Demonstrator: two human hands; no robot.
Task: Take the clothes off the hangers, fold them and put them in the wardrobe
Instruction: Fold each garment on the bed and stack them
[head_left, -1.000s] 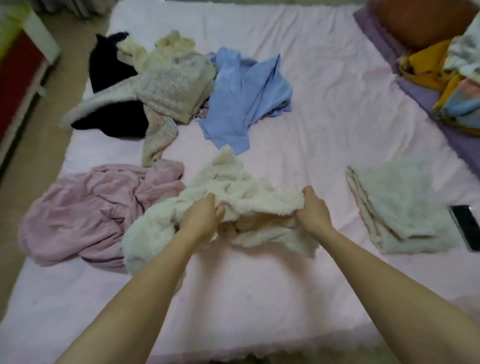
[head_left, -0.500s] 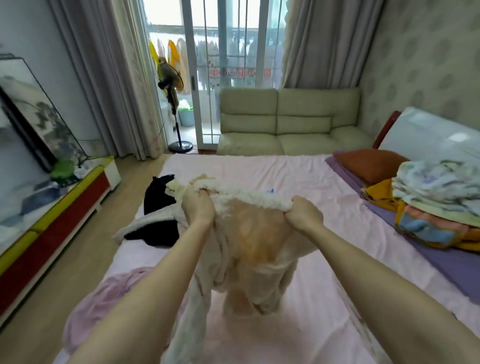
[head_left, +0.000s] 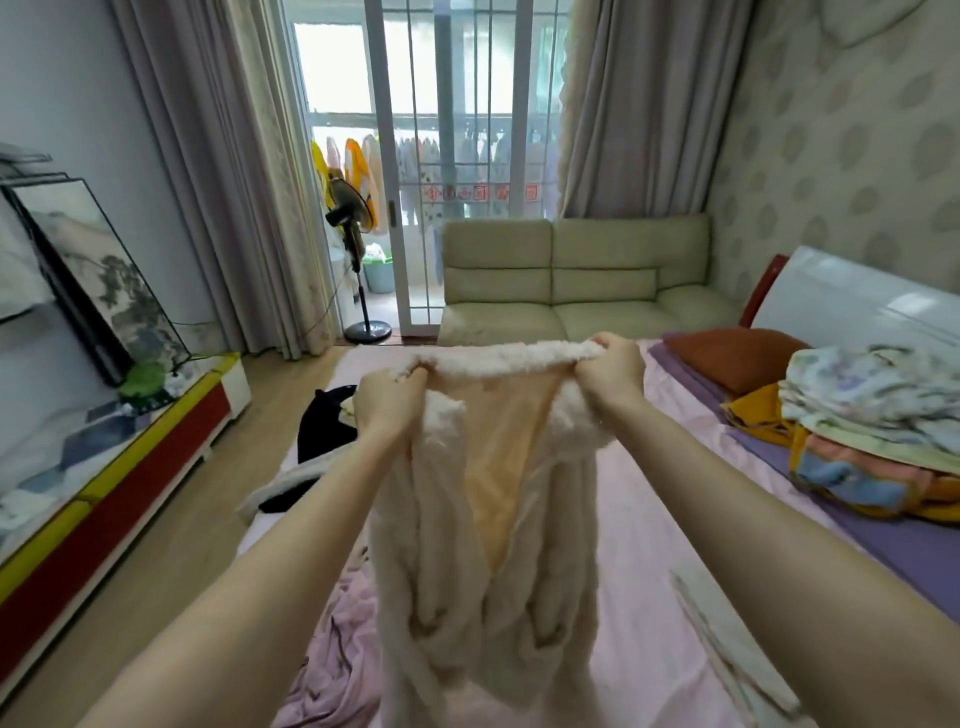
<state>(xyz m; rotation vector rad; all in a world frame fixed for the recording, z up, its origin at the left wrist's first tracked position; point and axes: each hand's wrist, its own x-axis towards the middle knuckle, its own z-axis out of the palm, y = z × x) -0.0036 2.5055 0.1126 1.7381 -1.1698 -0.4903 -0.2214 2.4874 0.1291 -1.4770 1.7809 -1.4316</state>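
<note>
We've lifted the fluffy cream garment higher off the bed, left hand and right hand each pinching its top edge, so it hangs above the bed; shake-out step, next we'd lay it flat to fold, black garment beyond.

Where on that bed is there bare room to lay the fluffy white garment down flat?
The pink sheet lies bare between the held fluffy garment and the purple strip on the right. The left side is crowded: black garment and mauve garment. The bedding pile fills the head end.
</note>
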